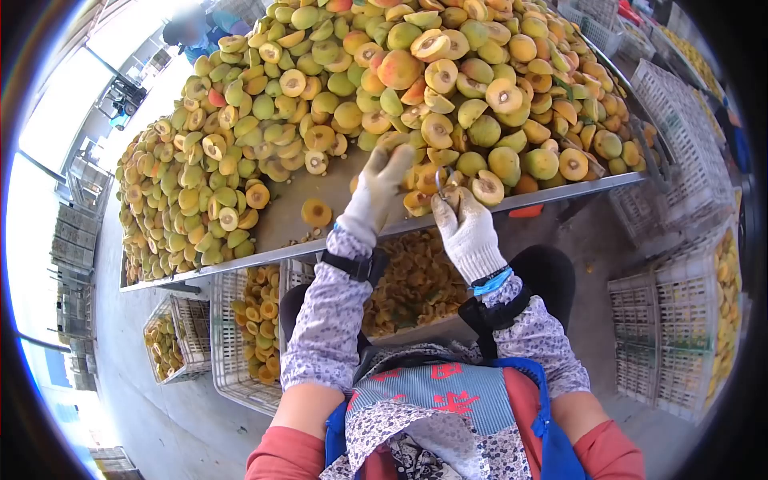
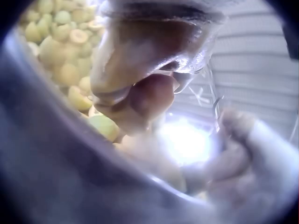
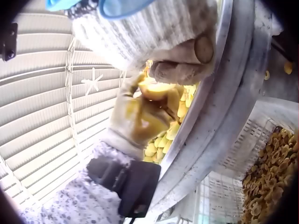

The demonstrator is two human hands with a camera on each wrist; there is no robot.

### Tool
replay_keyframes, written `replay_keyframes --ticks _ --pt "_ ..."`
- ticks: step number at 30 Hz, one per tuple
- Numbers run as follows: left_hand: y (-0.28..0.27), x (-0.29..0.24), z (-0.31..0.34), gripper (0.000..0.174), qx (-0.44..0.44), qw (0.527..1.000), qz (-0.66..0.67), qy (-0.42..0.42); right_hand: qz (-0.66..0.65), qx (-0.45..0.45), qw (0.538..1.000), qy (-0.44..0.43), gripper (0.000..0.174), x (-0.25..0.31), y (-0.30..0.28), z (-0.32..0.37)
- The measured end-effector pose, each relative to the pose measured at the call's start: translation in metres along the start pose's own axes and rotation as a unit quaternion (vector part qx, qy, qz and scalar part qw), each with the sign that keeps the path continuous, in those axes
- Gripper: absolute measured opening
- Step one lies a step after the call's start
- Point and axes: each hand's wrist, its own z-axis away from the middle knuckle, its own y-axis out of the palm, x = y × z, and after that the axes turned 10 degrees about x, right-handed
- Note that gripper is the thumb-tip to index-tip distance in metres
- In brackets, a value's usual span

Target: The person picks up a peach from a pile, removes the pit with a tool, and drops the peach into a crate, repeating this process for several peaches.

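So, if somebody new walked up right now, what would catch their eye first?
Probably the huge heap of cut fruit, piled over much of the metal table. Next, the white-gloved hands at the table's near edge: the left hand holds a fruit piece, the right hand a small curved tool.

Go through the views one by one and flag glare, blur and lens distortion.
Head: fisheye circle with black corners, daylight blown out at left, heaped fruit fairly sharp. Left wrist: hazy, white flare near centre, right hand blurred. Right wrist: metal table edge bowed, roof bright but ribs legible.
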Motion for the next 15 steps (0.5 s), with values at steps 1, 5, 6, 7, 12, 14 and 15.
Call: replay_keyframes --ticks 1,5,6,7,12,14,15 --pt "-0.009 0.001 0.010 0.048 0.031 0.997 0.071 -0.006 0.006 0.028 1.000 0.002 0.035 0.002 0.003 0.001" --pt "-0.021 0.010 0.043 0.052 0.070 0.976 0.205 -0.003 0.049 0.120 0.992 0.009 0.037 0.012 0.019 0.006" --pt "-0.016 0.012 0.047 0.052 0.056 0.977 0.203 0.010 0.063 0.129 0.990 0.010 0.040 0.015 0.020 0.008" --pt "-0.014 0.013 0.050 0.053 0.043 0.978 0.201 0.024 0.077 0.136 0.988 0.010 0.042 0.019 0.020 0.009" --pt "-0.021 0.032 0.057 0.053 -0.016 0.990 -0.061 0.126 0.100 0.186 0.977 -0.006 0.041 0.029 0.021 0.012" --pt "-0.017 0.022 0.065 0.047 -0.041 0.991 -0.066 0.107 0.059 0.189 0.980 -0.033 0.041 0.025 0.027 0.017" --pt "-0.016 0.021 0.068 0.044 -0.053 0.994 -0.035 0.094 0.046 0.196 0.979 -0.026 0.040 0.023 0.032 0.020"
